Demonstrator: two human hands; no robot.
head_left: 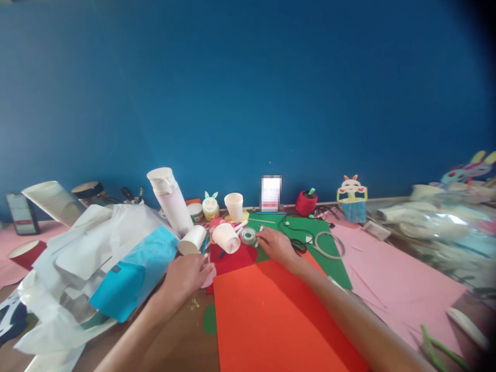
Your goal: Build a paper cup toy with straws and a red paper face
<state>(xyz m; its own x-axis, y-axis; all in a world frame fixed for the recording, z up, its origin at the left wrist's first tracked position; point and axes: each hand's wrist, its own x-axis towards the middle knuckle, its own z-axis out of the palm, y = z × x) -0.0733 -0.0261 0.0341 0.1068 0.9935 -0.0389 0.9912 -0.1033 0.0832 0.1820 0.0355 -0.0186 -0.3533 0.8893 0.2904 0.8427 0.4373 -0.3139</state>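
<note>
My left hand (188, 276) is closed on the edge of a small pale pink paper piece (210, 275), left of the orange sheet (256, 315). My right hand (278, 247) reaches over the green sheet (329, 253), its fingertips beside a roll of tape (248, 236); its fingers are bent, and whether they hold anything is too small to tell. Between the hands a white paper cup (226, 238) lies tipped over on red paper (234, 260). Another white cup (192, 240) lies on its side just beyond my left hand.
White plastic bags (93, 243) and a blue packet (132, 279) fill the left. Behind stand a white bottle (170, 201), an upright cup (234, 205) and a red yarn ball (306, 203). Pink paper (403, 279) and clear plastic bags (430, 222) lie right.
</note>
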